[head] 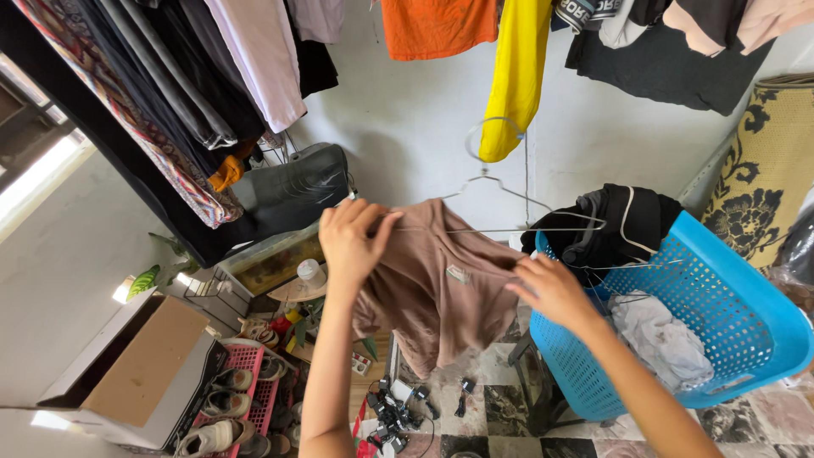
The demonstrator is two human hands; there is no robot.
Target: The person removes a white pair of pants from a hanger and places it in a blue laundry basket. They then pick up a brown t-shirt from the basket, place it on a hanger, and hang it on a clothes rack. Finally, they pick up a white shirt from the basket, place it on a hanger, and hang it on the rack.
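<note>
Garment in hand: one brown short-sleeved cotton shirt (pixel 437 284), hanging in the air in front of the white wall, half threaded onto a thin silver wire hanger (pixel 517 203).

I log my left hand (pixel 352 242) at the shirt's left shoulder, fingers (pixel 373 222) closed together, pinching the cloth and the hanger's wire arm.

I log my right hand (pixel 551 288) at the shirt's right shoulder, fingers (pixel 521 270) clamped on the fabric just beside the collar label.

Hanger: hook upward, its right arm bare and reaching out over the basket.

Blue perforated plastic laundry basket (pixel 729 305): tilted, just beside my right forearm. It holds a black garment with pale piping (pixel 627 225), draped over the rim, and a white crumpled cloth (pixel 666 339) inside.

Overhead: orange garment (pixel 437 25), yellow garment (pixel 513 76) and dark clothes hanging in a row.

Floor, lower left: brown-topped cardboard box (pixel 140 365), red plastic shoe rack (pixel 246 399) with shoes.

Floor, centre: small black gadgets with cables (pixel 394 416) on the checkered tiles.

Right edge: rolled yellow rug with black floral pattern (pixel 763 161) leaning upright.
</note>
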